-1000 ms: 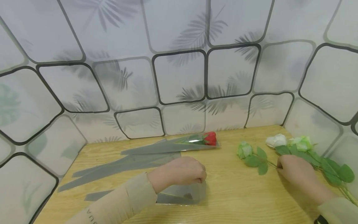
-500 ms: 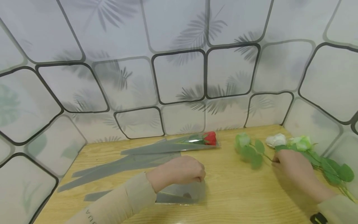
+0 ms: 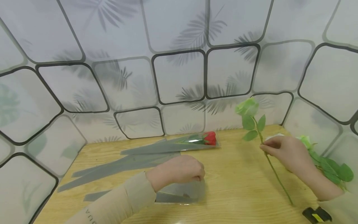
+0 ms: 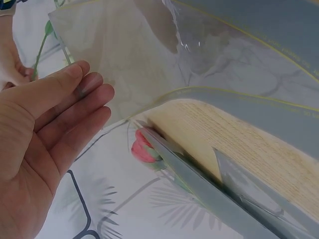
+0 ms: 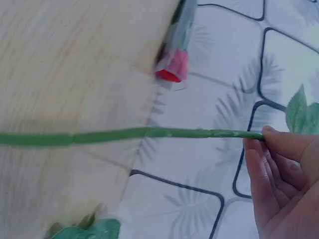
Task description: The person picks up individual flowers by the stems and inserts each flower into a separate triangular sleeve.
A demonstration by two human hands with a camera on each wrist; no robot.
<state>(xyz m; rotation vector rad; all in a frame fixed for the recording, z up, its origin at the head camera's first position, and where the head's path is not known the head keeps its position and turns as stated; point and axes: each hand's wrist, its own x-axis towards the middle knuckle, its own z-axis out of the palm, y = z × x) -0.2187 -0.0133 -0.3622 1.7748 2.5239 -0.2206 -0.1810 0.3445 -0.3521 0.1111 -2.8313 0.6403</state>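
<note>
My right hand [image 3: 288, 152] pinches the stem of a pale green artificial rose [image 3: 247, 107] between thumb and fingers. The rose is raised, bloom up, its stem slanting down to the right; the right wrist view shows the stem [image 5: 174, 133] running left from the hand [image 5: 286, 174]. With thumb and fingertips, my left hand [image 3: 179, 170] pinches the edge of a clear-and-grey flower sleeve [image 3: 193, 193] near the table. In the left wrist view that hand [image 4: 55, 114] holds the clear film [image 4: 119, 55] at its corner.
A red rose [image 3: 210, 138] in a sleeve lies near the back wall. Several grey flower sleeves [image 3: 117, 166] are spread on the left of the wooden table [image 3: 232, 189]. More green-leaved roses [image 3: 330, 168] lie at the right wall, partly behind my right hand.
My right hand has lifted the green rose off the table and tipped it from lying to nearly upright. The left hand has hardly moved.
</note>
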